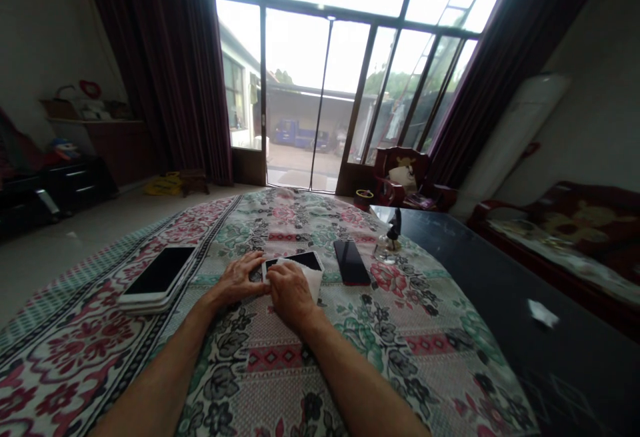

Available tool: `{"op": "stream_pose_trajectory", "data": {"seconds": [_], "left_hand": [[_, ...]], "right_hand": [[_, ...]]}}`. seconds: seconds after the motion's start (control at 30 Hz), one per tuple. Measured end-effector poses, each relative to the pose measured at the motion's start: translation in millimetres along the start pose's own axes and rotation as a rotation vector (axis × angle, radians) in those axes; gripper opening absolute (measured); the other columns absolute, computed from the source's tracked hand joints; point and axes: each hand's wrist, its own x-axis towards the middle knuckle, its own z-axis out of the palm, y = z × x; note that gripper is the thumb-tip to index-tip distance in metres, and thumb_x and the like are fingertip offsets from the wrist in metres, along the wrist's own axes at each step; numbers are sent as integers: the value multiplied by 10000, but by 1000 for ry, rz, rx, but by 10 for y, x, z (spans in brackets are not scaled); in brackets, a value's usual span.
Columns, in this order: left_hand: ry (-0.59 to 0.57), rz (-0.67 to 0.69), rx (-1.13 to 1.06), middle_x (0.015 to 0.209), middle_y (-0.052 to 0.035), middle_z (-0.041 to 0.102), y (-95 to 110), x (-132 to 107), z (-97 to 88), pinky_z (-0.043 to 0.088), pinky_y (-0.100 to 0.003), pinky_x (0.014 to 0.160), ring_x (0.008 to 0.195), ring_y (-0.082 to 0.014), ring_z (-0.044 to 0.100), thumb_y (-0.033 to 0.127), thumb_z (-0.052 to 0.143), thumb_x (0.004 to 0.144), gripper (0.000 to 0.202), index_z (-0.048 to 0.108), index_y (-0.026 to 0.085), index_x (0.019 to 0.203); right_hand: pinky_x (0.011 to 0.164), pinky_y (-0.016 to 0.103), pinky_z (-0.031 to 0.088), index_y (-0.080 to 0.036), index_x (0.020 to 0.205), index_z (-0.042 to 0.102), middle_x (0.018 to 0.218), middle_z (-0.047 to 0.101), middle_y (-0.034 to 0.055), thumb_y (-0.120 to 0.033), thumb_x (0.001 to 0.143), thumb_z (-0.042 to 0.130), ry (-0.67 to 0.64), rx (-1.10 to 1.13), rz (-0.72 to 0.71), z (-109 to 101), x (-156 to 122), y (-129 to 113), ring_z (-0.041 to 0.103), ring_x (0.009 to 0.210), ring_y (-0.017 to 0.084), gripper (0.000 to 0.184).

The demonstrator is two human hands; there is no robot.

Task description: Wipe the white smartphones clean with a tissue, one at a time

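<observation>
White-framed phone (309, 261), partly covered, tissue (313, 279) under right hand (291, 290)

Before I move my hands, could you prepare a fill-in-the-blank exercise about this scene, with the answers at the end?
The right hand holds a thin white sheet on a rectangular, black-screened phone whose frame is ____.
The stack of flat, pale-framed devices lies on the person's ____ side.
A dark rectangular phone with a red lower edge lies to the ____ of that sheet.
The patterned fabric tablecloth is printed with leaves and ____.

Missing words: white; left; right; flowers.
</observation>
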Motion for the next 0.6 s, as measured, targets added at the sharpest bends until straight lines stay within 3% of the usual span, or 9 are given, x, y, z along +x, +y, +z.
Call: {"op": "stream_pose_trajectory", "data": {"seconds": [0.13,0.47,0.6], "left_hand": [[-7,15,12,1461,-135,461,-4,5,-5,245,-456,1152,1381,-335,357,569,701,639,761,593,164,1274],[-21,24,5,1463,-98,465,46,-22,-58,267,-466,1136,1378,-328,361,507,711,655,694,589,235,1282],[-10,21,-17,1463,-91,466,43,-26,-51,264,-474,1137,1376,-331,363,514,718,654,687,595,247,1275]], "right_hand": [[940,301,354,-224,1008,685,1118,673,22,-219,909,520,11,10,12,27,52,19,526,1033,196,192],[936,336,343,-229,1068,682,1191,658,57,-204,934,419,80,-123,404,-81,111,458,514,1104,231,296],[940,351,342,-201,1032,684,1173,655,84,-175,919,428,101,-153,409,-95,54,412,502,1107,243,281]]}}
